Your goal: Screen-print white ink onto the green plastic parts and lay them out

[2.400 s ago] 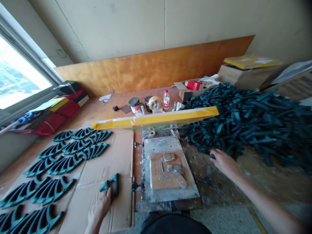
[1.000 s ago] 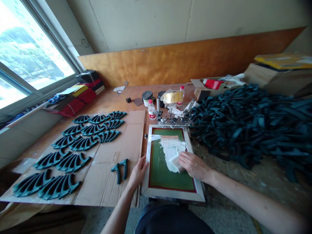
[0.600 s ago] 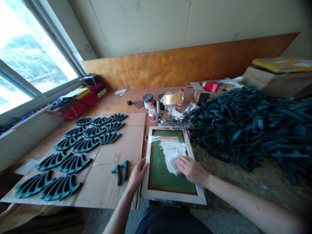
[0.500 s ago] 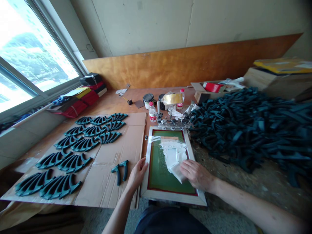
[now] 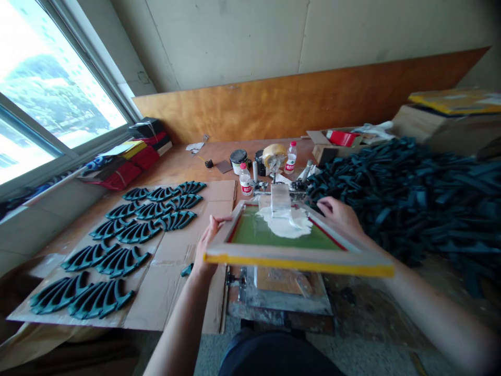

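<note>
A framed green screen [image 5: 250, 232] is tilted up, its front edge with yellow tape raised above a base plate [image 5: 282, 279]. My left hand [image 5: 209, 243] grips the frame's left side, fingers wrapped on the rim. On the far part of the screen, white paste [image 5: 287, 223] lies spread, and a pale block [image 5: 280, 199] stands upright in it. My right hand [image 5: 336, 211] is beside the frame's right side, above the edge of the pile, its fingers curled; what they hold, if anything, is too small to tell.
Dark green curved parts [image 5: 113, 261] lie in rows on cardboard [image 5: 156, 292] at the left. A large pile of similar parts [image 5: 422, 193] covers the right. Bottles [image 5: 246, 183], jars [image 5: 238, 159] and a tape roll [image 5: 274, 156] stand behind the frame.
The frame's near edge has risen with my left hand, uncovering the base plate. My right hand has left the pale block and moved up and right. The block now stands farther back.
</note>
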The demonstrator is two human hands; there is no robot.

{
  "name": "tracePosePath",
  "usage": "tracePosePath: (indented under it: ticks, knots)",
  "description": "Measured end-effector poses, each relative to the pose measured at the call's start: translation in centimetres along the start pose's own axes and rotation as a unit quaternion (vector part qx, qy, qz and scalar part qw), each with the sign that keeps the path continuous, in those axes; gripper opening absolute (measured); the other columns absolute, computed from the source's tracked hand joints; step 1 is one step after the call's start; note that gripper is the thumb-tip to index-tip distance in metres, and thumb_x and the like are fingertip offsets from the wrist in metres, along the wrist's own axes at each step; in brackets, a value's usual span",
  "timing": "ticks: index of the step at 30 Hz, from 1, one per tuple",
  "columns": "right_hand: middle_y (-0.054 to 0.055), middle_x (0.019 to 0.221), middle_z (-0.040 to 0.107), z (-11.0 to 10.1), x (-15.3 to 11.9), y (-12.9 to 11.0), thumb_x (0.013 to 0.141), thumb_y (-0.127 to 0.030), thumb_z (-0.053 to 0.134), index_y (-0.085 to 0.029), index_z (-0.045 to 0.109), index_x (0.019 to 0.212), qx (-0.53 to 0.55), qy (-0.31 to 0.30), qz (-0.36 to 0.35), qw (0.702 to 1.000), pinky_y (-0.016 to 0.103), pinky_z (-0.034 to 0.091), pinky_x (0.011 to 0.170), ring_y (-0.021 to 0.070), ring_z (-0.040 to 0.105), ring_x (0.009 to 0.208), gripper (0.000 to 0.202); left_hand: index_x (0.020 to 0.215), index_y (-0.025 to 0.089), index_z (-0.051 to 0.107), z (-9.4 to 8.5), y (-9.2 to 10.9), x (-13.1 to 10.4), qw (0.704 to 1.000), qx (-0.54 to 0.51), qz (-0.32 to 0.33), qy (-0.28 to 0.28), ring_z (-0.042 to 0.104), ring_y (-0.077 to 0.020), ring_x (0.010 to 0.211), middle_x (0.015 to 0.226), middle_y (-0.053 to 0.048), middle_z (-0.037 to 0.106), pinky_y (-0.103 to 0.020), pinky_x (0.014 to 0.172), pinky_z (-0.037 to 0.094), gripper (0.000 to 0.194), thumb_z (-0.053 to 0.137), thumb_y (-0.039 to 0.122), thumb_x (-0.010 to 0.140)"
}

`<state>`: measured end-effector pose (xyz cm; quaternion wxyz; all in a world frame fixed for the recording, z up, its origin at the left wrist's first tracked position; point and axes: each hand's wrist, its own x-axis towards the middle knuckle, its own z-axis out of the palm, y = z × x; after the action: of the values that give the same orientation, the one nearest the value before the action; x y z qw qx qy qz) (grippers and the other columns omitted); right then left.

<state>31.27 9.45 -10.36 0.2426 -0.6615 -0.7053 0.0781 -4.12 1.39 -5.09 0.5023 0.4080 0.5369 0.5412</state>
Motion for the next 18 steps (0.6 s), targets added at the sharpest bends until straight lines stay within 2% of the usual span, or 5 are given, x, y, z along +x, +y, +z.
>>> tracePosePath:
  ticks: [4, 7, 9, 13, 18]
  knots:
    - [0.006, 0.082, 0.064, 5.1, -5.8, 1.8, 0.086, -0.053, 0.052, -0.02, 0.062, 0.079, -0.015, -0.126, -0.059, 0.99, 0.031, 0.044, 0.069, 0.0215, 0.06, 0.078, 0.035, 0.09, 0.015, 0.063, 2.4, 3.8, 3.7, 0.995, -0.068, 0.069, -0.025, 0.064, -0.0186, 0.082, 0.088, -0.008, 0.07, -0.024, 0.059, 0.048, 0.056, 0.044, 0.067, 0.083]
    - [0.007, 0.084, 0.063, 8.0, -9.0, 0.3, 0.085, -0.044, 0.057, -0.019, 0.057, 0.075, -0.049, -0.132, -0.104, 0.985, 0.03, 0.042, 0.07, 0.0212, 0.06, 0.081, 0.026, 0.099, 0.016, 0.061, 3.6, 3.6, 4.0, 0.992, -0.088, 0.084, 0.017, 0.064, -0.0164, 0.081, 0.087, -0.007, 0.069, -0.023, 0.06, 0.048, 0.054, 0.043, 0.066, 0.084]
    - [0.005, 0.076, 0.062, 8.4, -10.1, -1.7, 0.088, -0.033, 0.054, -0.02, 0.053, 0.075, -0.045, -0.138, -0.063, 0.987, 0.027, 0.04, 0.064, 0.0186, 0.059, 0.071, 0.019, 0.109, 0.017, 0.057, 4.3, 1.1, 2.1, 0.995, -0.092, 0.037, 0.03, 0.065, -0.0164, 0.076, 0.086, -0.007, 0.07, -0.023, 0.058, 0.047, 0.058, 0.049, 0.066, 0.081]
    - [0.003, 0.073, 0.061, 7.8, -12.2, -7.2, 0.093, -0.032, 0.048, -0.021, 0.05, 0.081, 0.036, -0.068, -0.002, 0.997, 0.027, 0.041, 0.06, 0.0176, 0.058, 0.066, 0.015, 0.111, 0.013, 0.06, 6.3, -7.1, -4.6, 0.944, -0.049, -0.287, -0.156, 0.068, -0.0275, 0.085, 0.097, -0.018, 0.071, -0.03, 0.057, 0.05, 0.072, 0.058, 0.072, 0.07]
    - [0.003, 0.091, 0.063, 7.0, -13.3, -7.8, 0.093, -0.026, 0.051, -0.022, 0.057, 0.089, 0.096, -0.106, -0.211, 0.967, 0.029, 0.044, 0.083, 0.0178, 0.058, 0.091, 0.008, 0.1, 0.018, 0.058, 4.0, -12.4, -7.4, 0.941, -0.11, -0.316, -0.044, 0.07, -0.0223, 0.082, 0.096, -0.012, 0.072, -0.028, 0.06, 0.053, 0.047, 0.059, 0.06, 0.077]
